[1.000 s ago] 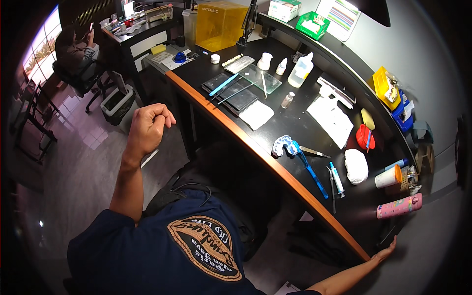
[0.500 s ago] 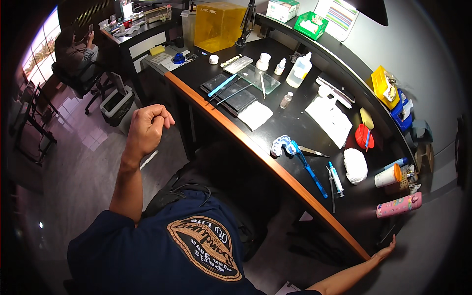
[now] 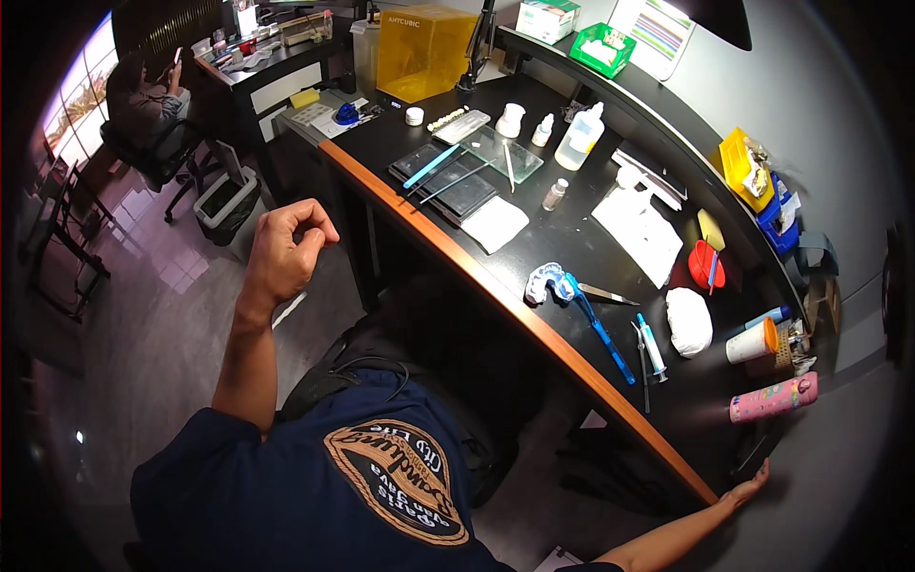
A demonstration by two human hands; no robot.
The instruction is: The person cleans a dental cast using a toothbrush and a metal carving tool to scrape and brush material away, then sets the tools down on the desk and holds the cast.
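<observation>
Holding our left hand (image 3: pixel 289 250) up beside the black desk (image 3: pixel 572 243), fingers curled in a loose fist
Our right hand (image 3: pixel 746 489) is at a dark flat object (image 3: pixel 757 455) near the pink bottle (image 3: pixel 774 398), right end of the desk, can't tell if those fingers grip it tbh

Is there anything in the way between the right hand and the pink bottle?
Yes, in this view: a dark flat thing by the fingertips lies between the right hand and the pink bottle. I can't tell whether the hand touches it. Past that, nothing visible blocks the way.
</observation>
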